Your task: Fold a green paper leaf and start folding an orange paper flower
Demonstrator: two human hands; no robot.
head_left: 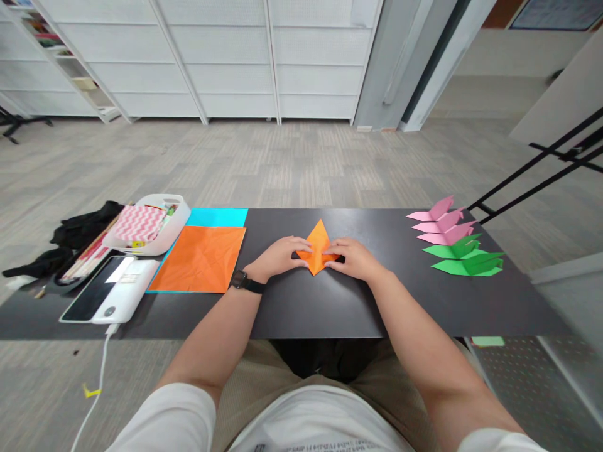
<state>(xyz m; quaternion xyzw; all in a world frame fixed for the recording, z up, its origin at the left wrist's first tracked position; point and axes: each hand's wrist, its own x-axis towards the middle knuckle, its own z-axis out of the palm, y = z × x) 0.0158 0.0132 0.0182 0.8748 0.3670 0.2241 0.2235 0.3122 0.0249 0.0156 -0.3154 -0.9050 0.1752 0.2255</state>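
In the head view, a folded piece of orange origami paper (318, 246) lies on the dark table in front of me. It is diamond-shaped, with one tip pointing away and small side points under my fingers. My left hand (288, 252) grips its left point between thumb and fingers. On the opposite side, my right hand (349, 256) pinches the right point the same way. A crease or gap runs down the paper's middle. The undersides of the side points are hidden by my fingers.
Flat orange sheets (200, 258) lie over blue paper (219, 218) on the left. Beyond them are a white basket (176, 229), a phone (92, 292) and a cabled white power bank (125, 292). Folded pink (438, 216) and green (468, 262) paper birds line the right side.
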